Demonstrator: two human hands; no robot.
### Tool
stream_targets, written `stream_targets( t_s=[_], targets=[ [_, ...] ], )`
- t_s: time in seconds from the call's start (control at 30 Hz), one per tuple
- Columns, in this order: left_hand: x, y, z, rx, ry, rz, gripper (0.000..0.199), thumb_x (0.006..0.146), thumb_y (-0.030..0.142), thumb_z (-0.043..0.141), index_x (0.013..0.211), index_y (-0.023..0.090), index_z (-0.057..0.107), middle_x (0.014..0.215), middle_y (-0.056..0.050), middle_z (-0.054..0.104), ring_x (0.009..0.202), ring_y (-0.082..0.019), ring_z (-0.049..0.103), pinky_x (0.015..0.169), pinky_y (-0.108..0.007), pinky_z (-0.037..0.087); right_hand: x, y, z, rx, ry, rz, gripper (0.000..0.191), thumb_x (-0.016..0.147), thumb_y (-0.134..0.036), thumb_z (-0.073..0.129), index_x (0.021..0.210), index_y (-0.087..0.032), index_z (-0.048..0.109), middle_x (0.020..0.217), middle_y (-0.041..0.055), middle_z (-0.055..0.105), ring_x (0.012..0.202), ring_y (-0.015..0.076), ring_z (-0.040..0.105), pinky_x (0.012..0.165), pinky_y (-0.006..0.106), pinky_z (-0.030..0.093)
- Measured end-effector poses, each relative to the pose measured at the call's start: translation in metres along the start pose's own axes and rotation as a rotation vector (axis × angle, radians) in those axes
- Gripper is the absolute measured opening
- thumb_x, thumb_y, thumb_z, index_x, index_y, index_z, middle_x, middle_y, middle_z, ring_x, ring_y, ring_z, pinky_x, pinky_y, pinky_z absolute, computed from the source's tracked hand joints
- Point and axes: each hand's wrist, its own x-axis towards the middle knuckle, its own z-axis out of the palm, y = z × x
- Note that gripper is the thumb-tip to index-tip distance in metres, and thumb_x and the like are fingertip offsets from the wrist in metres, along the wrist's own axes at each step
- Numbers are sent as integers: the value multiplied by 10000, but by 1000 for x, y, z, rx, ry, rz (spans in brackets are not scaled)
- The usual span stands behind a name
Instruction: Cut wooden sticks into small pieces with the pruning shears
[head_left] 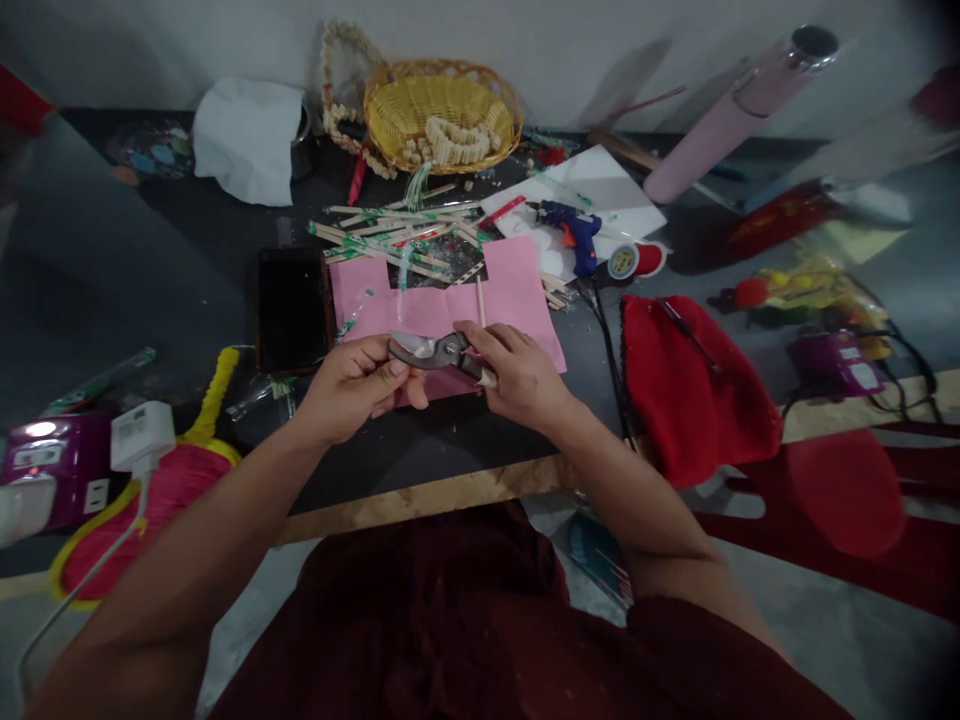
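Observation:
My right hand [525,375] is wrapped round the handles of a pair of pruning shears [450,350], whose blades point left. A thin pale stick [481,300] stands up beside the right hand's fingers; whether they hold it I cannot tell. My left hand [356,385] is closed in a pinch right at the blades, and what its fingers hold is hidden. Under both hands lies a pink sheet of paper [525,290] with a notch in its far edge. Beyond it is a loose pile of wooden chopsticks [382,235], some in green-printed wrappers.
At the back stands a yellow wicker basket [382,100] holding small pale pieces. A blue glue gun [577,235] and a red thread spool [645,260] lie right of the chopsticks. A phone [294,310] is at left, red cloth [690,390] at right, and a pink bottle [735,120] behind.

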Motion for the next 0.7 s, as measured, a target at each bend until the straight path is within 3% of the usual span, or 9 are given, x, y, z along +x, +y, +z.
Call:
stream_targets(
  t_s=[0.17, 0.37, 0.7],
  targets=[
    [3, -6, 0, 43, 92, 73, 242, 800, 368, 692, 810, 131, 643, 699, -75, 717, 382, -34, 395, 376, -176, 304, 0, -4, -1, -8, -23, 61, 621, 796, -108, 480, 1403, -182, 374, 1094, 116, 594, 998, 257, 547, 842, 388, 470],
    [4, -7, 4, 236, 282, 194, 222, 737, 318, 748, 713, 153, 602, 658, -28, 701, 478, -76, 520, 485, -201, 429, 3, -3, 1, -49, -22, 81, 707, 766, -119, 502, 1441, -201, 310, 1200, 129, 561, 1075, 289, 510, 854, 415, 449],
    [1, -6, 1, 173, 168, 135, 164, 813, 279, 661, 718, 147, 648, 699, -62, 728, 390, -42, 411, 392, -184, 341, 4, 1, 1, -52, -45, 30, 765, 746, -114, 499, 1472, -191, 268, 1229, 143, 527, 1099, 299, 487, 848, 431, 445]
  ],
)
